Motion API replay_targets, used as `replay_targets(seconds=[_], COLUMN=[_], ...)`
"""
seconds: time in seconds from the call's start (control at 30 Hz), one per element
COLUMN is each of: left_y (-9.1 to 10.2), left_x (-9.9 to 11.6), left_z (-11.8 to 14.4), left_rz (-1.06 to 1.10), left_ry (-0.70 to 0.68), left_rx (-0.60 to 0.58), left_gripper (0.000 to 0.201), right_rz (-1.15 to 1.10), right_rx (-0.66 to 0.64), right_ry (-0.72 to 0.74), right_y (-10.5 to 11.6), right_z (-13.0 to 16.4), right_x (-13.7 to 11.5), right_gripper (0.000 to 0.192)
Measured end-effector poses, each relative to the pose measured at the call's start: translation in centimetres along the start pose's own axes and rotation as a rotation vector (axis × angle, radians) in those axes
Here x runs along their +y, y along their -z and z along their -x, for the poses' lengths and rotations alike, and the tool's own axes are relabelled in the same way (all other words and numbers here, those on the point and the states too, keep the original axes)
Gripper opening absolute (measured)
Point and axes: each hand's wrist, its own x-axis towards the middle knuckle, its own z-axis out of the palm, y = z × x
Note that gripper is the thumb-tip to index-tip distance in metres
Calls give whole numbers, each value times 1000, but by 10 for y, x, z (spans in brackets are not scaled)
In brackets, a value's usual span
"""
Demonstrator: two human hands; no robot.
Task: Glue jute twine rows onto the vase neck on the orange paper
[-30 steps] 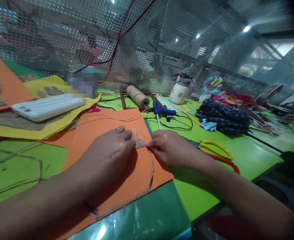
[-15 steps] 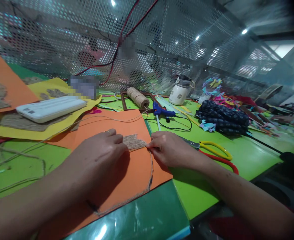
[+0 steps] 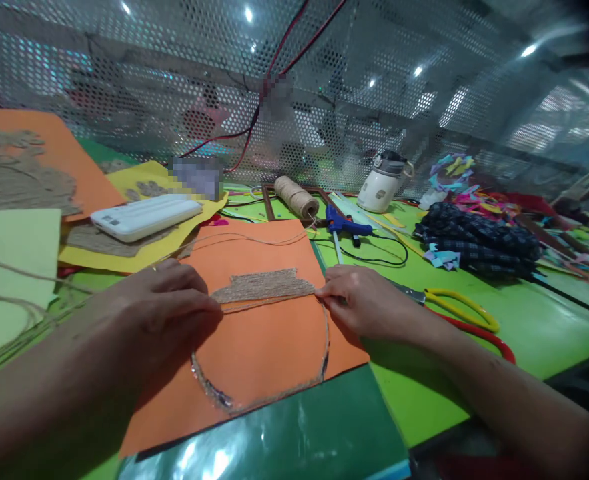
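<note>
An orange sheet of paper (image 3: 269, 360) lies in front of me, with a panel of jute twine rows (image 3: 264, 285) stuck on its upper part. Below the panel, a curved twine outline (image 3: 274, 399) runs round to both sides. My left hand (image 3: 174, 300) pinches a strand of jute twine (image 3: 259, 306) at the panel's left end. At the right end, the fingertips of my right hand (image 3: 354, 297) are pressed together on the same strand. The strand stretches between both hands just under the panel's lower edge.
Scissors (image 3: 459, 310) lie by my right forearm. Behind the paper are a blue glue gun (image 3: 344, 223), a twine spool (image 3: 297, 197) and a white bottle (image 3: 380, 187). A white power bank (image 3: 147, 217) rests on yellow paper (image 3: 174, 250). A dark umbrella (image 3: 474, 233) lies to the right.
My left hand has drawn left and off the twine panel, uncovering its left part and a strand stretched below it. My right hand stays at the panel's right end. The view has shifted left.
</note>
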Motion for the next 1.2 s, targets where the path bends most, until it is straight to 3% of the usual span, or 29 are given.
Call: replay_targets(seconds=[0.13,0.23,0.4,0.53,0.63,0.8,1.2], left_y=[-3,-4,0,3,7,9,9], left_x=[3,-2,-8,-6,-11,-23,-26], left_z=[-1,-1,-3,-5,-6,1,2], left_rz=[57,89,85,2,64,218,271], left_ry=[101,146,101,185,226,223,248], left_rx=[135,44,-108,-198,-275,-246,-296], left_gripper=[31,29,32,36,32,28,27], right_rz=[-17,-20,-10,-17,-17,-42,-103], right_rx=[6,8,-4,5,5,18,112], right_ry=[13,9,3,12,25,34,132], right_y=[-2,-3,-3,-5,-6,-10,-23], right_z=[0,0,0,0,0,1,6], right_x=[1,2,1,3,5,9,21], right_gripper=[26,26,26,25,25,25,30])
